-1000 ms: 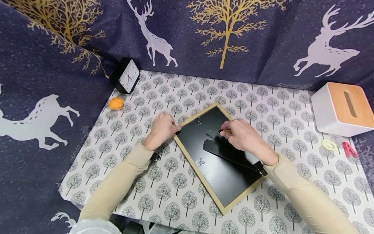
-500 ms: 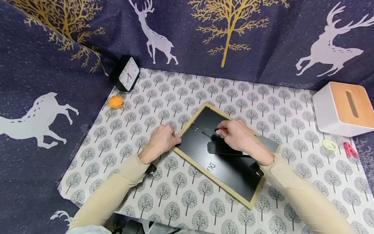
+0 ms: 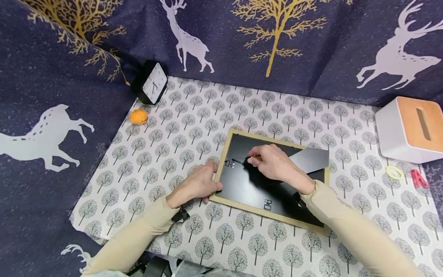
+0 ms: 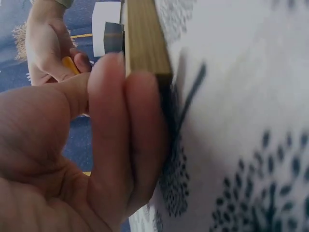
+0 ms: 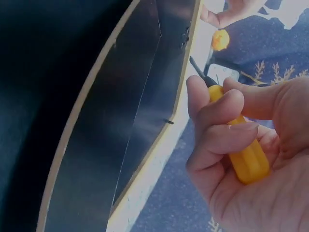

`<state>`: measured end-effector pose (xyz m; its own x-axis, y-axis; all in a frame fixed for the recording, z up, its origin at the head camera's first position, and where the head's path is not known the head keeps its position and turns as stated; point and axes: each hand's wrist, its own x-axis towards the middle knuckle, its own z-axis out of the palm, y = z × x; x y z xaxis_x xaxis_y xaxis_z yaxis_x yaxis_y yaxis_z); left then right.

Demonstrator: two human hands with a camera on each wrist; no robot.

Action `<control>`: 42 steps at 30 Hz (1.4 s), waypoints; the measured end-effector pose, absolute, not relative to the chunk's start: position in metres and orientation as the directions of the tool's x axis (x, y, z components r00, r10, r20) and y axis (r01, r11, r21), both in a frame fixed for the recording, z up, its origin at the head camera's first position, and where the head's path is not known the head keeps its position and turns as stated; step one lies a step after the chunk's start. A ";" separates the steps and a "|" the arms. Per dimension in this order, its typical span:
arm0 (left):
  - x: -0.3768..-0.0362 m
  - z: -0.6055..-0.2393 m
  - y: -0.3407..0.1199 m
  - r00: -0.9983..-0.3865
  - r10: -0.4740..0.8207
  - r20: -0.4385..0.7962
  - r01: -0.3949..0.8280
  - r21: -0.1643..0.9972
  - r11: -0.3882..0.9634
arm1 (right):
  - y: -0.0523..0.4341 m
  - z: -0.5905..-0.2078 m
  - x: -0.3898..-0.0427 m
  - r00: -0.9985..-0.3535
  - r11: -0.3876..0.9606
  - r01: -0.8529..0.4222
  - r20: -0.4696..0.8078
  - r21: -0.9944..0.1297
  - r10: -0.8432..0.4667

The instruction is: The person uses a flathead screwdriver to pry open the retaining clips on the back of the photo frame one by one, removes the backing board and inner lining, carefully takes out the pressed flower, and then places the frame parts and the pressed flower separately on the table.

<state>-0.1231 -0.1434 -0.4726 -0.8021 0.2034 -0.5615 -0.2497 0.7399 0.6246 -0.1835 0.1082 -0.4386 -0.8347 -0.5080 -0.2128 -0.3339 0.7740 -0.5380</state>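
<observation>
A wooden picture frame [image 3: 273,217] lies face down on the tree-print table, its black backing [image 3: 242,184] up and its prop stand [image 3: 309,158] swung out at the right. My left hand [image 3: 200,184] holds the frame's left edge [image 4: 145,43], fingers [image 4: 140,140] against the wood. My right hand [image 3: 273,163] grips a small yellow-handled screwdriver [image 5: 244,154], its dark tip [image 3: 238,161] pointing left toward a metal clip [image 3: 229,164] on the backing. A second clip [image 3: 267,204] sits near the front edge.
A black clock [image 3: 150,84] leans at the back left with an orange ball [image 3: 138,116] in front of it. A white tissue box with a wooden lid [image 3: 412,129] stands at the right, with a tape ring [image 3: 392,172] and a red item [image 3: 418,178] beside it. Deer-print cloth surrounds the table.
The frame has turned clockwise from a diagonal to lying nearly square with the table edge. Both hands moved with it, the left toward the front, the right still on the screwdriver.
</observation>
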 end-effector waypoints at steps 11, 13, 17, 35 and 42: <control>-0.117 -0.481 -0.147 -0.735 0.275 -0.620 -0.315 0.671 0.671 | 0.108 -0.445 -0.180 -0.806 0.742 -0.315 -0.247 -0.591 -0.539; -0.118 -0.483 -0.147 -0.733 0.283 -0.618 -0.310 0.674 0.670 | 0.108 -0.446 -0.180 -0.802 0.739 -0.314 -0.251 -0.595 -0.543; -0.122 -0.484 -0.148 -0.742 0.282 -0.608 -0.287 0.669 0.685 | 0.107 -0.449 -0.179 -0.795 0.735 -0.314 -0.256 -0.602 -0.550; -0.131 -0.487 -0.154 -0.801 0.347 -0.488 -0.175 0.745 0.644 | 0.096 -0.461 -0.178 -0.814 0.709 -0.337 -0.186 -0.620 -0.550; -0.127 -0.483 -0.151 -0.815 0.339 -0.470 -0.155 0.741 0.654 | 0.073 -0.437 -0.179 -0.801 0.797 -0.432 -0.227 -0.422 -0.554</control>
